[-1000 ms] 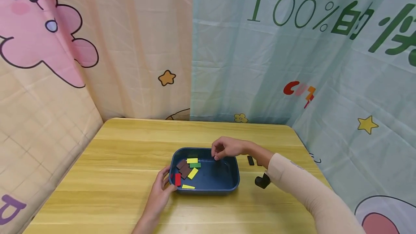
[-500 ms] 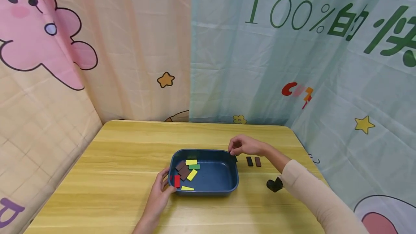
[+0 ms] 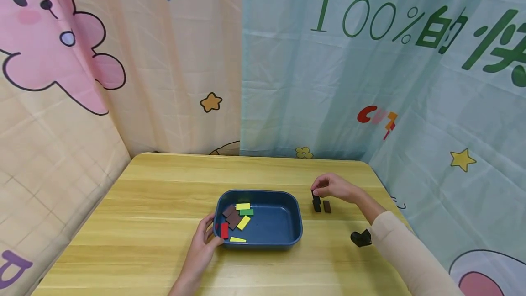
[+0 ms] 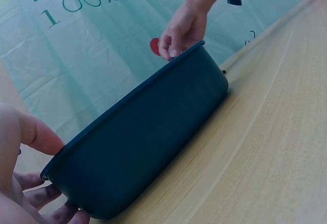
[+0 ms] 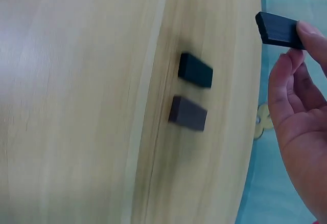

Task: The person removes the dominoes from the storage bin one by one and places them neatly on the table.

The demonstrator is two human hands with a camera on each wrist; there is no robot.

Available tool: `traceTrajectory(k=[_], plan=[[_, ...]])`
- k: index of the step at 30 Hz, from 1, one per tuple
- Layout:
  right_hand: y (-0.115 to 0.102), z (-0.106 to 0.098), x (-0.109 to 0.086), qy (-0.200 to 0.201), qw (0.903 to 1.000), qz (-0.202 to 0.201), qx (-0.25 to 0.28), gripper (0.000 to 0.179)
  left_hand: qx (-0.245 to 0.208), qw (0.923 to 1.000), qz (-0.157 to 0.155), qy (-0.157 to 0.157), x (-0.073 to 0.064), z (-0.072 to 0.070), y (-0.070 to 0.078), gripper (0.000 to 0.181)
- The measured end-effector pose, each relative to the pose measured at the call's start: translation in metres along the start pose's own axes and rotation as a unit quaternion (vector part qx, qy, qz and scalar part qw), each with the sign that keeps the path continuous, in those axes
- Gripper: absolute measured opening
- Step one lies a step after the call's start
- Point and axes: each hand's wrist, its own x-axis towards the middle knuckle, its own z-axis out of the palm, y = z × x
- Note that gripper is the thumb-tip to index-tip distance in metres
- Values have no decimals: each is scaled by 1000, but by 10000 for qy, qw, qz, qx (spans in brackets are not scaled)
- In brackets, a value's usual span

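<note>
Compared with the earlier head frames, I see the right hand point(image 3: 334, 186) shifted from the rear-right corner of the blue tray point(image 3: 263, 244) to right of the frame's centre. Its thumb and fingertips pinch one end of the dark slab point(image 5: 278, 30); the free end projects left in the upper right of the right-wrist view. Below lie the black block point(image 5: 195, 70) and brown block point(image 5: 188, 114). I read the left hand point(image 3: 200, 237) unchanged, gripping the tray's left end.
</note>
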Motion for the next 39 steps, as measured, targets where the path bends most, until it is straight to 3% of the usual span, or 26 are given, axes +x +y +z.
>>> traceTrajectory(k=[6,11,27,39], plan=[[18,-12,-10,160,9993,342,17,25,-5,10000,-59,-36,0,-1,-1,71],[31,-17,-16,233,9988,397,141,31,0,10000,-69,-25,0,0,0,71],[55,-25,-32,533,9967,560,231,29,-26,10000,-30,-15,2,0,-1,71],[67,-19,-39,833,9945,599,-217,21,-3,10000,-41,-10,0,1,0,70]])
